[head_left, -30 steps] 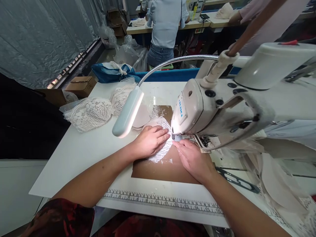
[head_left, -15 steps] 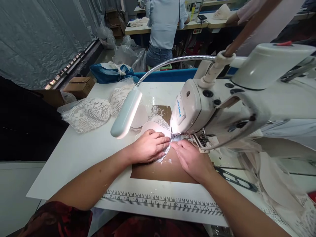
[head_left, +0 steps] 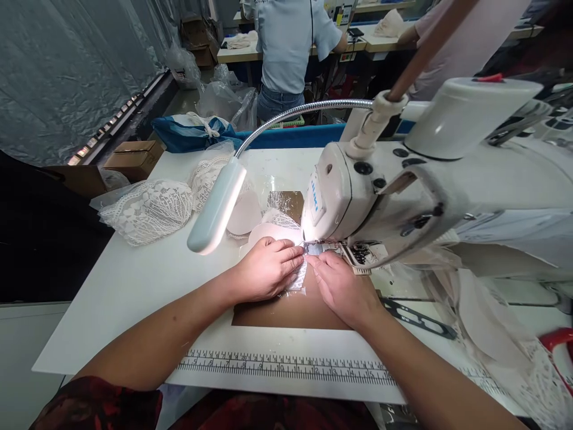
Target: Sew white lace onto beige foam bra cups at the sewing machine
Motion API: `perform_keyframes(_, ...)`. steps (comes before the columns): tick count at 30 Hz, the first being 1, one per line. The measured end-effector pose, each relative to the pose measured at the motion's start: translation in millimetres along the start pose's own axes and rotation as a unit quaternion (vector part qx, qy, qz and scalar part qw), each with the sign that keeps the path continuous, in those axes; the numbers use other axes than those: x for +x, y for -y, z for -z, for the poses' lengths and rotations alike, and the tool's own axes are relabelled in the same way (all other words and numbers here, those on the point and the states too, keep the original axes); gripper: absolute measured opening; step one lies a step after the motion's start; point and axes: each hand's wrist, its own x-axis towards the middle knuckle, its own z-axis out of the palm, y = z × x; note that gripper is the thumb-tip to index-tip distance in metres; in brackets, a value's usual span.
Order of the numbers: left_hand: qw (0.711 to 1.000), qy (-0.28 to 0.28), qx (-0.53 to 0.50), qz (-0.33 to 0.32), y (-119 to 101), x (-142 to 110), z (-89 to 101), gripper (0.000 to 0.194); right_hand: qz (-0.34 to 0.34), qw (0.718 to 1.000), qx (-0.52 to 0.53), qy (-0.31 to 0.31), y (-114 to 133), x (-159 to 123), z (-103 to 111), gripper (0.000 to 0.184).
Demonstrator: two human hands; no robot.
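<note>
A white lace bra cup [head_left: 274, 231] lies beneath the needle area of the sewing machine [head_left: 333, 191], on a brown sheet. My left hand [head_left: 271, 269] rests palm down over the cup, its fingers close together and curled onto the lace; a strip of lace shows below it. My right hand [head_left: 342, 283] pinches the cup's near edge between thumb and forefinger, just in front of the presser foot [head_left: 308, 246]. The fingertips of both hands almost meet there. The fabric under my left palm is hidden.
A lamp [head_left: 218, 206] on a bendy metal neck hangs left of the machine head. More lace cups [head_left: 147, 209] lie at the left. A printed ruler [head_left: 286, 365] runs along the front edge. Lace pieces [head_left: 487, 322] heap at the right. A person [head_left: 284, 54] works beyond the table.
The view has swung slightly right, so everything sits a little further left. The cup has turned slightly under my left hand. Both hands keep their hold by the needle.
</note>
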Motion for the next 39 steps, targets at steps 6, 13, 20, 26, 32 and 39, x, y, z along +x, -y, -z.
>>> perform_keyframes(6, 1.000, -0.002, 0.006, 0.024, 3, 0, -0.4, 0.041, 0.013, 1.000, 0.011, 0.004, -4, -2, -1, 0.045)
perform_keyframes(13, 0.999, -0.008, 0.018, 0.035, 6, 3, -2.5, 0.047, 0.030, 0.999, 0.022, -0.011, -8, -8, -3, 0.048)
perform_keyframes(20, 0.999, -0.033, 0.003, 0.027, 7, 0, -4.3, 0.045, 0.075, 0.996, 0.048, -0.031, -12, -11, -1, 0.038)
perform_keyframes(26, 0.998, -0.022, -0.044, 0.025, 3, -5, -1.0, 0.035, 0.086, 0.994, 0.056, -0.035, -12, -11, 1, 0.034)
perform_keyframes(32, 0.997, -0.029, -0.060, 0.039, 2, -2, -1.9, 0.032, 0.098, 0.992, 0.069, -0.044, -12, -12, 0, 0.032)
perform_keyframes(39, 0.991, -0.024, -0.112, 0.064, 4, -1, 2.1, 0.027, 0.103, 0.988, 0.087, -0.074, -12, -12, -2, 0.029)
